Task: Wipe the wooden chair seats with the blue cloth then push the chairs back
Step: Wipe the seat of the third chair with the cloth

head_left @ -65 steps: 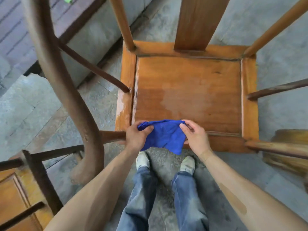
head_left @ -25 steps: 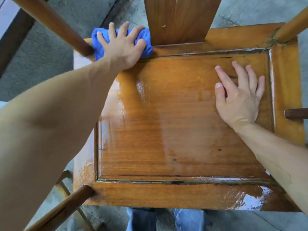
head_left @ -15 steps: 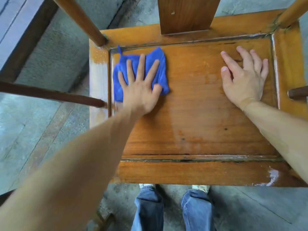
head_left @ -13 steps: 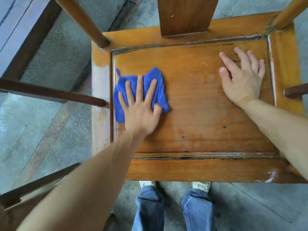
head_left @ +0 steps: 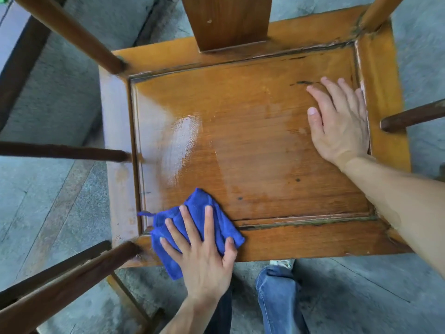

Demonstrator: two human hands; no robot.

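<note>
At the near left corner of the seat [head_left: 252, 145], my left hand [head_left: 204, 256] lay flat with fingers spread, pressing the cloth [head_left: 192, 213] down across the front rail; part of the cloth hung off the near edge; my right hand [head_left: 337, 126] was flat too, fingers straight and close together, resting on the far right of the panel beside the side rail, holding nothing.

I judged the step to be wiping the seat, and to do it well I wanted even palm pressure, long overlapping strokes along the grain, and the cloth kept bunched under the fingers so it would not slip over the edge; the right half under the bracing hand looked duller and I took it as not yet covered, so that hand would have to shift; the dark grooves round the panel wanted a fingertip run through the cloth; pushing the chair back I took as not yet due.

A wet sheen showed on the left middle of the panel; the wood was orange-brown with a few dark spots; a back splat [head_left: 228, 20] rose at the far edge; the floor [head_left: 60, 201] was grey stone slabs; my jeans [head_left: 279, 297] and a shoe showed below the seat.
</note>
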